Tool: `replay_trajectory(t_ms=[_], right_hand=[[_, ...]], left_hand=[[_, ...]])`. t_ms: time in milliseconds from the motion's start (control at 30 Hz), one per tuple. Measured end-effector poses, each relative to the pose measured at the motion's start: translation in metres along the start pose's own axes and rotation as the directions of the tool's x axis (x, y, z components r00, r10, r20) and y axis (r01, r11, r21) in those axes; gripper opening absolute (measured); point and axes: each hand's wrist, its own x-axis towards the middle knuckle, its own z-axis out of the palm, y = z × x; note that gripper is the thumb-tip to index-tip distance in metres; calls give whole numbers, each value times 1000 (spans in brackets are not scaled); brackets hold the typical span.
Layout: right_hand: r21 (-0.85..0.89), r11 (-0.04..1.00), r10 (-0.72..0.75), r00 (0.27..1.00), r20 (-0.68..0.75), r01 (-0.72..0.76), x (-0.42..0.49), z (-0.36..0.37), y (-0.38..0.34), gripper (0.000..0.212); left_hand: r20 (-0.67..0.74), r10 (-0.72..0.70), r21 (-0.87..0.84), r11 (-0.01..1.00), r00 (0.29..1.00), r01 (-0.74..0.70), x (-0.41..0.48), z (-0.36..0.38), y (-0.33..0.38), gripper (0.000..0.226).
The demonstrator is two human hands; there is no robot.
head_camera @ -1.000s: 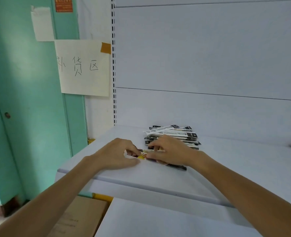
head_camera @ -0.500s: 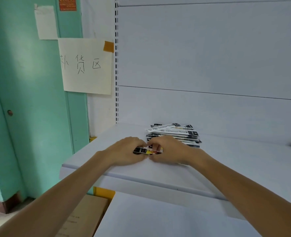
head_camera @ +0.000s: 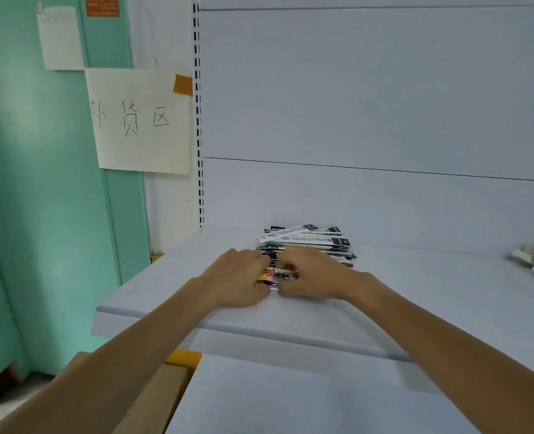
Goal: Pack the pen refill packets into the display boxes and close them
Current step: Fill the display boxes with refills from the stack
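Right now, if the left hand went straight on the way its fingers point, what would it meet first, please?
Most likely the right hand, just across the packet that both grip; the left hand almost touches it.

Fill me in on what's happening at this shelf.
A person works at a white shelf. The left hand and right hand meet on a small printed pack with a red and yellow end, fingers curled round it, low over the shelf. Just behind lies a loose stack of refill packets, not yet boxed. Whether the pack is a box or a bundle is unclear.
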Motion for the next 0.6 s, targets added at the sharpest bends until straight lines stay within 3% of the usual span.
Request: replay_trajectory(t_ms=[100, 200, 400, 500, 600], right_hand=[[19, 999, 43, 999, 23, -43, -6, -7, 7, 22], [-11, 997, 71, 997, 12, -71, -13, -10, 19, 28], [421, 898, 190, 976, -103, -130, -17, -10, 22, 37], [589, 776, 385, 910, -156, -227, -19, -11, 19, 53], [632, 708, 554, 803, -220, -315, -16, -9, 18, 54]], left_hand=[[19, -71, -95, 993, 997, 72, 1, 1, -4, 12], [33, -127, -130, 983, 991, 130, 0, -3, -15, 17], [-117, -131, 47, 989, 984, 137, 5, 4, -11, 47], [-127, -153, 58, 985, 980, 162, 10, 10, -3, 44], [-103, -144, 40, 988, 984, 148, 14, 11, 14, 38]])
